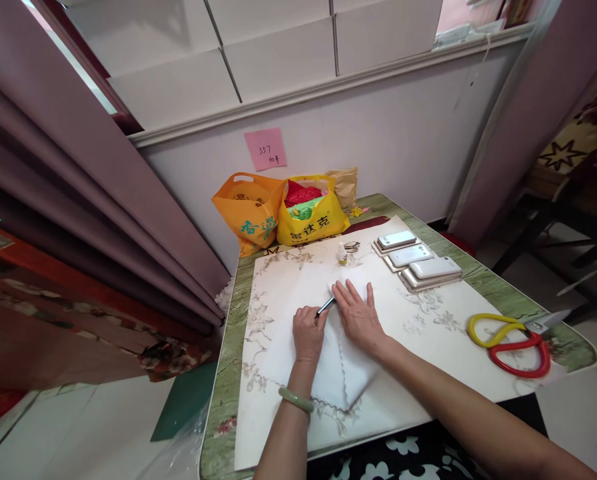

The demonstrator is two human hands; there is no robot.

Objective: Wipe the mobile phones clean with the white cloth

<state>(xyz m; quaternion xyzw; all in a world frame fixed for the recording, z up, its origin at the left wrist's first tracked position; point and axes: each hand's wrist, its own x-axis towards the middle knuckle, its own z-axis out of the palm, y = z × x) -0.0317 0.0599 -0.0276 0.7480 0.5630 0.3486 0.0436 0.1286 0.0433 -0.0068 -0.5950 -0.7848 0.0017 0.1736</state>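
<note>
My left hand (308,331) is closed round a thin dark pen-like tool (326,306), whose tip points up and right onto a white cloth (341,373) with a scalloped edge. My right hand (358,315) lies flat and open on that cloth, fingers stretched out, right beside the tool's tip. The cloth rests on a white floral mat (428,320) covering the green table (231,373). A green bangle (295,399) sits on my left wrist.
Three white phones (418,257) lie on trays at the back right. A small bottle (342,254) stands behind the cloth. Red and yellow scissors (516,333) lie at the right edge. Orange (248,210) and yellow bags (311,213) stand against the wall. Curtains (78,200) hang left.
</note>
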